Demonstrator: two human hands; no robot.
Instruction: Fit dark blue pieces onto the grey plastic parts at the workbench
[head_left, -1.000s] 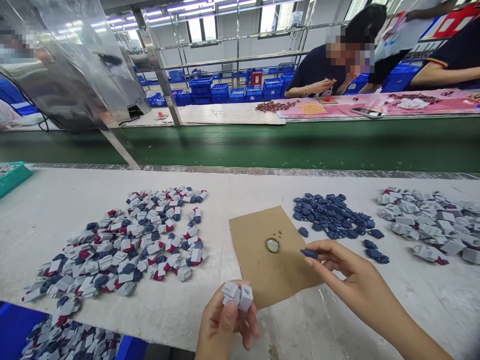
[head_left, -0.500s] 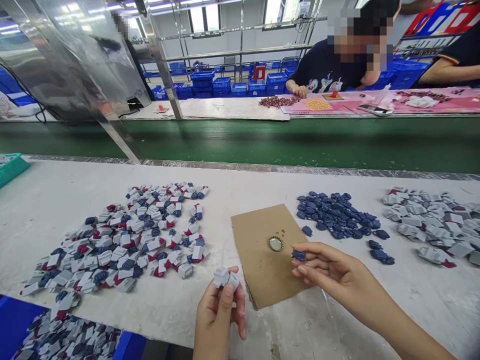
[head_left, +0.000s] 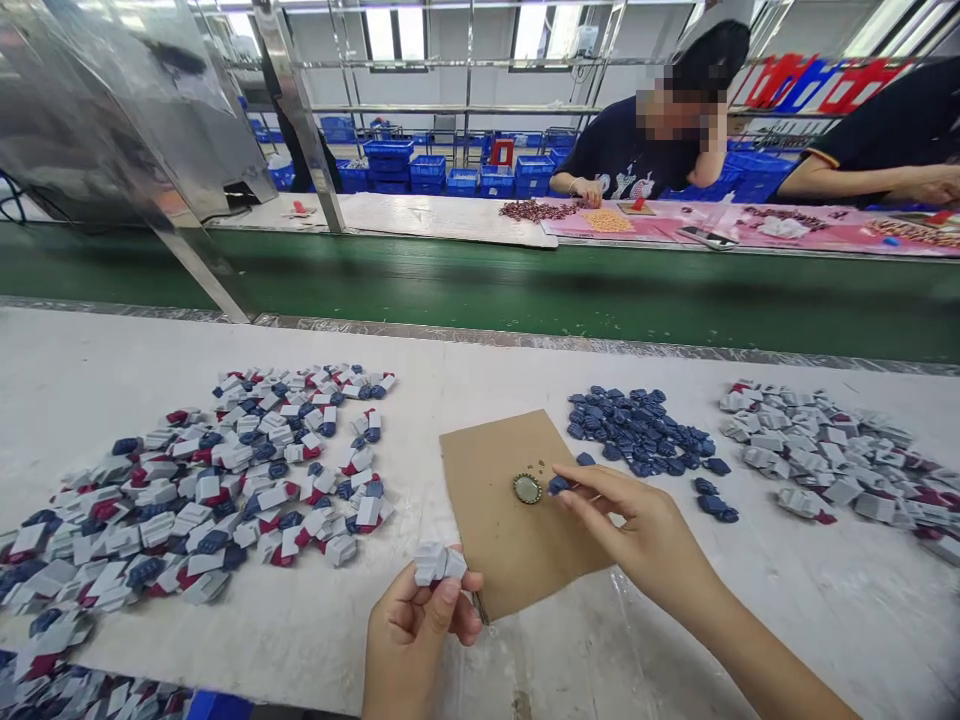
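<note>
Between the thumb and fingers of my left hand (head_left: 424, 620) is a light grey plastic part (head_left: 439, 563), held just off the near left edge of a brown cardboard sheet (head_left: 487, 450). My right hand (head_left: 626, 515) pinches a small dark blue plastic part (head_left: 558, 485) above the cardboard. Close to those fingertips, a bottle cap (head_left: 527, 488) lies open side up on the sheet, with a few tiny bits beside it. What the cap contains is hard to make out. A pile of dark blue parts (head_left: 637, 430) lies behind my right hand.
A wide heap of grey, red and blue assembled pieces (head_left: 277, 470) covers the table's left side. More grey-and-red pieces (head_left: 817, 450) lie at right. Beyond runs a green conveyor belt (head_left: 450, 285); a co-worker (head_left: 645, 140) sits across it. A metal post (head_left: 300, 120) stands at left.
The view has shifted a little to the right. My right hand has brought the blue part nearer to the bottle cap and the left hand. The grey part has turned slightly in my left fingers.
</note>
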